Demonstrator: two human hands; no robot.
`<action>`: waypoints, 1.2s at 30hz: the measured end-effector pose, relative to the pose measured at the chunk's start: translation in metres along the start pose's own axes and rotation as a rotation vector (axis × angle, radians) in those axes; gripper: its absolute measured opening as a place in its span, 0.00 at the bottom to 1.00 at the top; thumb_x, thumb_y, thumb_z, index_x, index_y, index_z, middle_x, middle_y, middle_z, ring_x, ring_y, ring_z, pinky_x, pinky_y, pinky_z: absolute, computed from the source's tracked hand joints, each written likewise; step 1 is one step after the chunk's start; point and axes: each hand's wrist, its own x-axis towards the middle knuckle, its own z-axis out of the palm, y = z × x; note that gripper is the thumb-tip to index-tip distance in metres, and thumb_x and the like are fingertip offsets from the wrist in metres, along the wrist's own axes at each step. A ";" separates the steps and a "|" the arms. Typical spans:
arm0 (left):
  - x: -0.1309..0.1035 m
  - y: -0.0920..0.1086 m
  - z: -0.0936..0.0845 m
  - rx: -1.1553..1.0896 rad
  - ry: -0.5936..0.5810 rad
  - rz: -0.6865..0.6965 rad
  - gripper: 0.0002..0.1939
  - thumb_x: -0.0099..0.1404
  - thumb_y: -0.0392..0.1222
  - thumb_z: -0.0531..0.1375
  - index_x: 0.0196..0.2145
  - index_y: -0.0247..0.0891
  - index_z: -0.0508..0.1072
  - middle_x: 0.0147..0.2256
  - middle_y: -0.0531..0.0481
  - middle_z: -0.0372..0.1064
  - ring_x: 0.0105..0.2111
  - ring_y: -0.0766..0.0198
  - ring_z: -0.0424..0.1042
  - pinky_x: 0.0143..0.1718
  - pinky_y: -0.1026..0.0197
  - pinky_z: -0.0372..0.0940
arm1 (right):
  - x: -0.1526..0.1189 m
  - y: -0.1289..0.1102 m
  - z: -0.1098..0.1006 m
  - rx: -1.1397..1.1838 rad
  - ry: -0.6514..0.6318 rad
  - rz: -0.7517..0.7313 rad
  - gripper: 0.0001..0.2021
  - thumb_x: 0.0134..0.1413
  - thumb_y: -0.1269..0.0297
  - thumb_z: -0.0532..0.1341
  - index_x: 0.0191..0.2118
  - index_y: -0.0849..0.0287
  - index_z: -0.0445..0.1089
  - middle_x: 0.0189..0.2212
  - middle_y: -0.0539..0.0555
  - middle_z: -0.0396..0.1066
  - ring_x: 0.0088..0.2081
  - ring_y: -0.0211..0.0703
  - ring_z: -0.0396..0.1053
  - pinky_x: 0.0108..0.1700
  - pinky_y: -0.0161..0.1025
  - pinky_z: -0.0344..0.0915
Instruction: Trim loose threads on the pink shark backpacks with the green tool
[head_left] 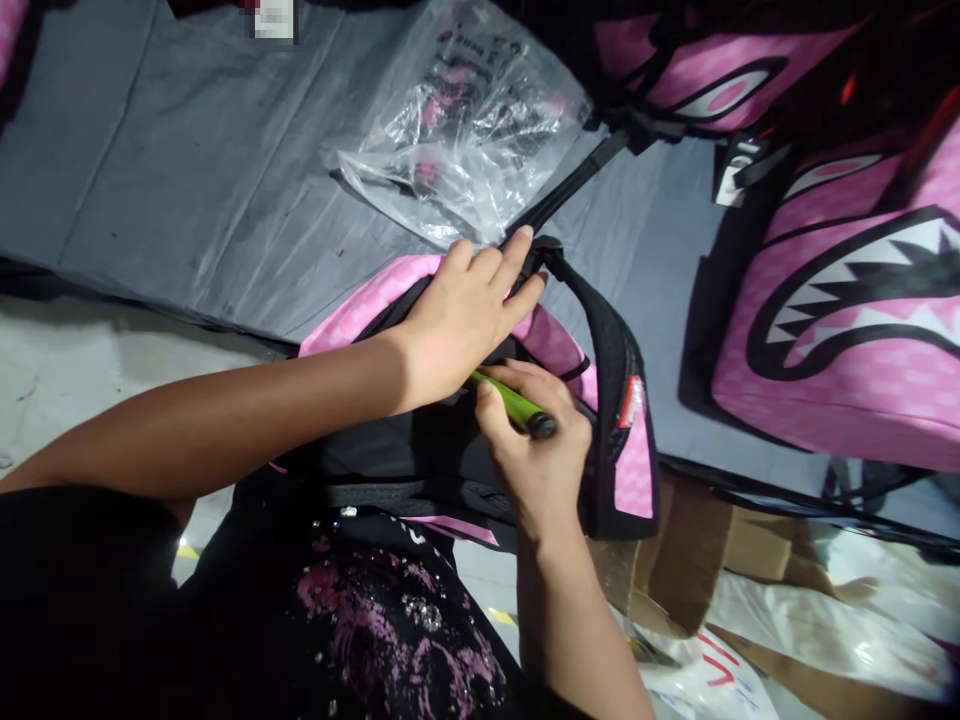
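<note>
Toward the left of the grey tabletop [202,150], a white label [274,18] shows by the far edge. The left forearm reaches in over the near edge, and the left hand [465,315] lies across the upper part of a pink and black bag [442,435]. Its fingers are spread over the fabric; with the thumb hidden, whether it pinches anything cannot be told. The bag sits at the middle of the near edge, partly overhanging it. Whether anything is inside cannot be made out.

Behind it, toward the far edge, lies a crumpled clear plastic bag [480,130]; its pink and dark patches could be print or contents. The right hand [540,430] is closed around a green tool [512,402] with a black end, angled toward the bag's black fabric. The step in hand looks to be close work there with the tool; going on would seem to call for steady fabric and care with the hidden tip.

Farther right, beneath the near edge, an open cardboard box [682,560] stands by white plastic sacks [832,630], their contents unseen. A shark-mouthed pink bag [862,400] occupies the tabletop's right end.
</note>
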 end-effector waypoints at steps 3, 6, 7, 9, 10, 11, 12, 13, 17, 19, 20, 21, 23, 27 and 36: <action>0.000 -0.001 -0.001 -0.028 0.002 0.001 0.36 0.65 0.38 0.56 0.69 0.43 0.54 0.70 0.44 0.47 0.59 0.46 0.61 0.59 0.44 0.55 | 0.000 0.000 -0.001 -0.088 0.049 -0.045 0.05 0.56 0.66 0.62 0.36 0.55 0.76 0.34 0.54 0.79 0.46 0.53 0.74 0.53 0.54 0.69; 0.000 -0.001 -0.001 -0.071 -0.002 -0.011 0.35 0.65 0.38 0.55 0.69 0.45 0.54 0.70 0.45 0.48 0.59 0.46 0.60 0.59 0.43 0.55 | 0.000 0.001 -0.001 -0.058 0.023 -0.090 0.04 0.56 0.66 0.62 0.36 0.55 0.76 0.34 0.53 0.78 0.45 0.51 0.74 0.51 0.51 0.70; 0.000 -0.002 -0.001 -0.081 -0.005 -0.009 0.35 0.65 0.38 0.55 0.69 0.46 0.54 0.70 0.46 0.48 0.60 0.46 0.59 0.59 0.43 0.54 | 0.001 0.002 0.000 -0.058 0.027 -0.102 0.04 0.55 0.66 0.63 0.36 0.56 0.76 0.34 0.53 0.78 0.44 0.51 0.74 0.50 0.50 0.70; 0.000 -0.002 -0.001 -0.084 -0.010 0.002 0.35 0.65 0.39 0.56 0.69 0.46 0.54 0.70 0.46 0.47 0.60 0.46 0.59 0.59 0.42 0.54 | 0.001 0.003 0.001 -0.100 0.063 -0.112 0.04 0.54 0.66 0.63 0.35 0.57 0.76 0.33 0.53 0.78 0.43 0.51 0.74 0.50 0.49 0.70; 0.000 -0.002 -0.001 -0.079 -0.014 0.005 0.35 0.65 0.39 0.56 0.69 0.46 0.53 0.70 0.46 0.47 0.60 0.46 0.59 0.59 0.42 0.54 | 0.001 0.004 0.001 -0.119 0.077 -0.116 0.04 0.54 0.67 0.63 0.35 0.57 0.76 0.32 0.53 0.78 0.42 0.50 0.74 0.49 0.49 0.70; 0.000 -0.002 -0.001 -0.069 -0.019 0.004 0.35 0.65 0.39 0.56 0.69 0.46 0.53 0.70 0.46 0.47 0.59 0.46 0.59 0.59 0.42 0.54 | 0.001 0.004 0.002 -0.116 0.077 -0.121 0.04 0.55 0.67 0.63 0.35 0.57 0.76 0.33 0.54 0.78 0.42 0.50 0.74 0.48 0.48 0.70; 0.000 -0.002 -0.001 -0.057 -0.024 0.001 0.35 0.65 0.39 0.56 0.69 0.46 0.53 0.70 0.45 0.47 0.59 0.46 0.59 0.59 0.42 0.54 | 0.001 0.004 0.002 -0.097 0.066 -0.129 0.04 0.55 0.67 0.63 0.35 0.58 0.76 0.33 0.54 0.78 0.41 0.49 0.74 0.48 0.47 0.71; 0.000 -0.002 -0.001 -0.042 -0.026 0.000 0.35 0.65 0.39 0.56 0.69 0.46 0.53 0.70 0.45 0.47 0.59 0.46 0.59 0.59 0.42 0.54 | 0.001 0.004 0.002 -0.073 0.054 -0.138 0.04 0.55 0.67 0.63 0.35 0.58 0.75 0.33 0.54 0.78 0.41 0.49 0.75 0.47 0.47 0.71; 0.000 -0.002 0.000 -0.016 -0.022 0.004 0.37 0.65 0.38 0.57 0.69 0.47 0.51 0.70 0.46 0.46 0.59 0.47 0.59 0.59 0.43 0.53 | 0.001 0.003 0.001 -0.121 0.068 -0.136 0.04 0.55 0.67 0.63 0.35 0.58 0.75 0.32 0.54 0.78 0.40 0.49 0.74 0.47 0.47 0.70; 0.000 -0.002 -0.001 -0.024 -0.027 0.002 0.36 0.65 0.35 0.56 0.69 0.45 0.52 0.71 0.46 0.44 0.60 0.47 0.59 0.60 0.44 0.54 | 0.001 0.002 0.000 -0.135 0.051 -0.159 0.04 0.55 0.67 0.62 0.35 0.58 0.75 0.33 0.54 0.78 0.40 0.49 0.74 0.46 0.48 0.70; -0.001 -0.002 -0.001 -0.029 -0.028 0.002 0.36 0.66 0.33 0.55 0.69 0.44 0.52 0.71 0.45 0.43 0.60 0.48 0.59 0.60 0.45 0.54 | 0.002 0.001 0.000 -0.118 0.029 -0.176 0.04 0.56 0.66 0.62 0.35 0.58 0.75 0.33 0.54 0.78 0.40 0.49 0.74 0.47 0.48 0.70; -0.001 -0.002 -0.002 -0.030 -0.030 0.004 0.35 0.66 0.32 0.54 0.69 0.42 0.52 0.71 0.44 0.42 0.60 0.48 0.60 0.61 0.46 0.54 | 0.002 0.001 -0.001 -0.100 0.010 -0.187 0.04 0.56 0.67 0.62 0.35 0.58 0.75 0.34 0.54 0.78 0.40 0.49 0.74 0.47 0.48 0.70; -0.001 -0.003 -0.002 -0.023 -0.033 0.009 0.36 0.65 0.31 0.54 0.69 0.41 0.52 0.71 0.43 0.41 0.59 0.48 0.60 0.60 0.46 0.54 | 0.003 0.001 -0.003 -0.096 -0.002 -0.178 0.04 0.56 0.67 0.63 0.35 0.58 0.75 0.34 0.54 0.78 0.40 0.48 0.74 0.47 0.47 0.70; -0.001 -0.003 -0.003 0.001 -0.050 0.017 0.38 0.64 0.31 0.54 0.70 0.44 0.50 0.71 0.45 0.44 0.59 0.47 0.60 0.59 0.43 0.55 | 0.004 0.002 -0.006 -0.083 -0.005 -0.121 0.04 0.55 0.66 0.63 0.35 0.58 0.75 0.34 0.55 0.78 0.38 0.48 0.75 0.46 0.47 0.70; -0.001 -0.002 0.002 0.004 -0.011 -0.005 0.37 0.64 0.32 0.53 0.69 0.47 0.52 0.71 0.48 0.43 0.58 0.48 0.60 0.58 0.44 0.56 | 0.001 0.006 -0.005 -0.027 -0.007 -0.076 0.06 0.56 0.64 0.62 0.36 0.57 0.76 0.34 0.54 0.78 0.38 0.48 0.76 0.46 0.47 0.72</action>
